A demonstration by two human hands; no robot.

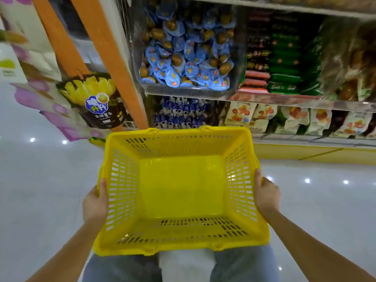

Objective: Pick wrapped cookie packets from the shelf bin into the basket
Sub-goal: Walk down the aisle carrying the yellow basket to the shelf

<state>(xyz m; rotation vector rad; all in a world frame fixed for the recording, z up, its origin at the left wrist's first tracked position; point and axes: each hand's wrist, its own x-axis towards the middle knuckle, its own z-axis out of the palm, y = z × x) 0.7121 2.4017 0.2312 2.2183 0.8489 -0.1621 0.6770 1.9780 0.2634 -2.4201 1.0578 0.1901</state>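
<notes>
An empty yellow plastic basket [181, 239] hangs in front of me, held by both side rims. My left hand [95, 202] grips the left rim, thumb hooked inside. My right hand [266, 197] grips the right rim the same way. Above, a clear shelf bin [183, 86] holds several blue-wrapped packets [187, 58] with brown round contents. On the shelf below sits a bin of blue and white wrapped packets [181, 116]. Which of these are the cookie packets I cannot tell.
Green and red wrapped sticks [284, 78] fill the bin to the right. White snack bags [295, 119] line the lower shelf. An orange post [114, 64] and a hanging snack poster [95, 100] stand at left. Glossy white floor [40, 190] lies around me.
</notes>
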